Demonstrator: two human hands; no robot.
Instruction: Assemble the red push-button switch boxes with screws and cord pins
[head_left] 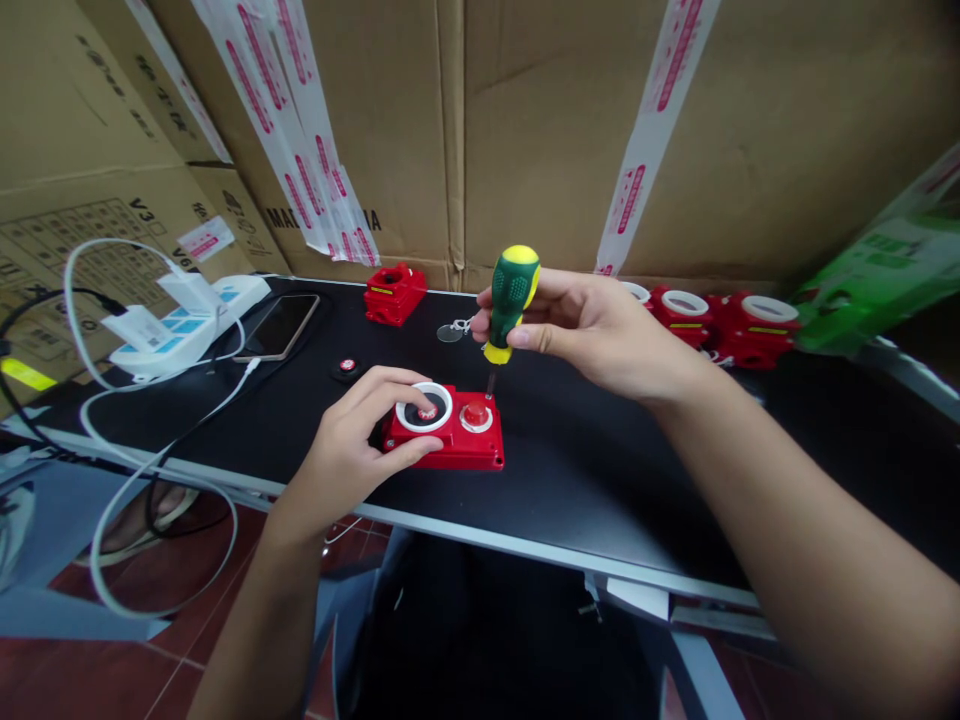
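Pinching the green-and-yellow screwdriver (514,285) near upright: right grip (589,325), blade tip at the far right corner of the red device (472,452). Left grip (358,422) clasps the device's left end, on the bench (555,490).

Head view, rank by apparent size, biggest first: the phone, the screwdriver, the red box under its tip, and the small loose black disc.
1. Red box, largest.
2. Phone and screwdriver: too alike to rank.
3. Black disc, smallest.
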